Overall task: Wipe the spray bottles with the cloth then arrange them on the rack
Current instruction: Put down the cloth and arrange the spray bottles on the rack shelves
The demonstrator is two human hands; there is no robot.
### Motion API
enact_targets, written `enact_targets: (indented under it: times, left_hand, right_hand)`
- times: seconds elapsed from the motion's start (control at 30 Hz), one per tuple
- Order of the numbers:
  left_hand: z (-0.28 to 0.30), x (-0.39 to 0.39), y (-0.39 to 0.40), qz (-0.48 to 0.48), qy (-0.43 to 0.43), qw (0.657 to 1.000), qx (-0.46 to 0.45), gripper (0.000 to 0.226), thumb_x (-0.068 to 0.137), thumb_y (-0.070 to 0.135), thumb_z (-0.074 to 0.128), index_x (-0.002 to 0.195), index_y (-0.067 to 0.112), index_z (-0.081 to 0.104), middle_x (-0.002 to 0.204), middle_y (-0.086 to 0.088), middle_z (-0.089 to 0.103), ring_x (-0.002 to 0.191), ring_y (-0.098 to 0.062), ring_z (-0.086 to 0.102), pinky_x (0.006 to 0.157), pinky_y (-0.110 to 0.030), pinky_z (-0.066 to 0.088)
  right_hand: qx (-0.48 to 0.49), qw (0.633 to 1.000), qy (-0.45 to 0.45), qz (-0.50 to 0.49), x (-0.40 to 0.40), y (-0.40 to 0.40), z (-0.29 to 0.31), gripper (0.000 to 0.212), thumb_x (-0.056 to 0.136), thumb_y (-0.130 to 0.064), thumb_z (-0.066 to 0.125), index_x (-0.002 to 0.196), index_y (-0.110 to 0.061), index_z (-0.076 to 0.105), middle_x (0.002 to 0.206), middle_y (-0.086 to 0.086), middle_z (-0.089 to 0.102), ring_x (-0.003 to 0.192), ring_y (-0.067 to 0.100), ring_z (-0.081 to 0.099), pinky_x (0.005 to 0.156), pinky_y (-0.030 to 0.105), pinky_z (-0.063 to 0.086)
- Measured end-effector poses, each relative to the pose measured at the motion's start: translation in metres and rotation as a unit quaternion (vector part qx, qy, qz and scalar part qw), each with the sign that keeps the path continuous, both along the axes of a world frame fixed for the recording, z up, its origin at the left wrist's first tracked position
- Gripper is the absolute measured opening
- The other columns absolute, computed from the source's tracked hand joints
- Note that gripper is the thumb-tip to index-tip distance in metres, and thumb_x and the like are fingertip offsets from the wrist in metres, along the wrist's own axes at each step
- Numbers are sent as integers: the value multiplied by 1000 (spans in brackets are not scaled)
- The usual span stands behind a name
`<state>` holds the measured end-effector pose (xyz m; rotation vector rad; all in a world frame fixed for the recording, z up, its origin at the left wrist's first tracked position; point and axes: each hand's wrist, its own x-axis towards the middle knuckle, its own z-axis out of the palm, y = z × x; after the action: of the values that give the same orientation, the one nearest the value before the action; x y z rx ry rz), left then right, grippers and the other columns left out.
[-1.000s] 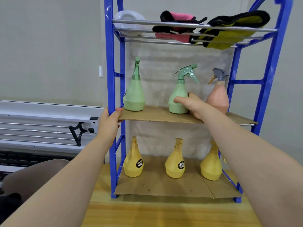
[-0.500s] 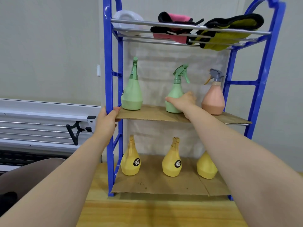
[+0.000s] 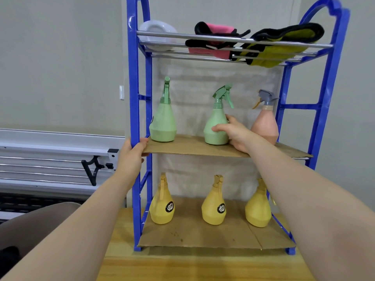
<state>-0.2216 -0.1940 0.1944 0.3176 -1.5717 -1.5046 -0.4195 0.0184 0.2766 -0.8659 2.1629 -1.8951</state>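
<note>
Gripping green bottle [image 3: 215,126], right hand [image 3: 236,133]

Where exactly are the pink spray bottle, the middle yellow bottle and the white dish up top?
pink spray bottle [image 3: 264,127], head view, on its body.
middle yellow bottle [image 3: 213,209], head view, on its body left of the black sticker.
white dish [image 3: 156,29], head view, on its rounded face above the rail.

- Two bare forearms reach into view from the bottom corners, with no sleeve showing on either.
- The left hand [image 3: 129,157] wears no glove, ring or watch.
- The right hand [image 3: 236,132] is likewise ungloved, its wrist unadorned.
- No cuff or band shows anywhere along the arms; short fingernails can just be made out.
</note>
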Motion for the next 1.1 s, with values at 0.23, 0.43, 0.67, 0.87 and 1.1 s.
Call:
enact_targets:
  times: [0.23,0.43,0.67,0.87,1.1]
  left_hand:
    - [0,2,-1,-11,-6,1000,11,27,99,30,53,121,18,59,107,6,63,96,-16,62,89,-36,48]
    - [0,2,1,-12,-7,1000,9,27,99,29,51,122,18,59,109,6,63,95,-16,61,89,-35,48]
    - [1,4,2,-7,-13,1000,5,26,100,28,51,122,18,59,109,7,62,96,-16,61,91,-38,48]
    - [2,5,2,-4,-23,1000,4,23,100,28,51,118,19,59,106,9,64,92,-15,62,92,-40,49]
    - [2,5,5,2,-12,1000,10,23,100,27,51,118,16,59,105,11,64,92,-14,61,92,-39,47]
  right_hand:
    - [26,998,52,-35,0,-2,-2,81,78,-24,80,145,-23,34,125,-2,55,110,18,58,99,39,49]
    - [39,995,82,-51,2,-4,-3,84,77,-29,82,144,-22,33,130,1,54,115,22,57,103,42,47]
    - [44,989,126,-57,10,-2,-5,76,83,-29,77,145,-19,35,121,-4,54,112,18,56,96,32,47]
    - [46,989,129,-58,16,-1,-4,74,85,-27,75,145,-18,33,121,-3,54,106,15,55,86,26,44]
    - [68,989,114,-65,16,-2,-3,74,83,-33,76,143,-15,35,132,2,55,109,17,54,93,30,46]
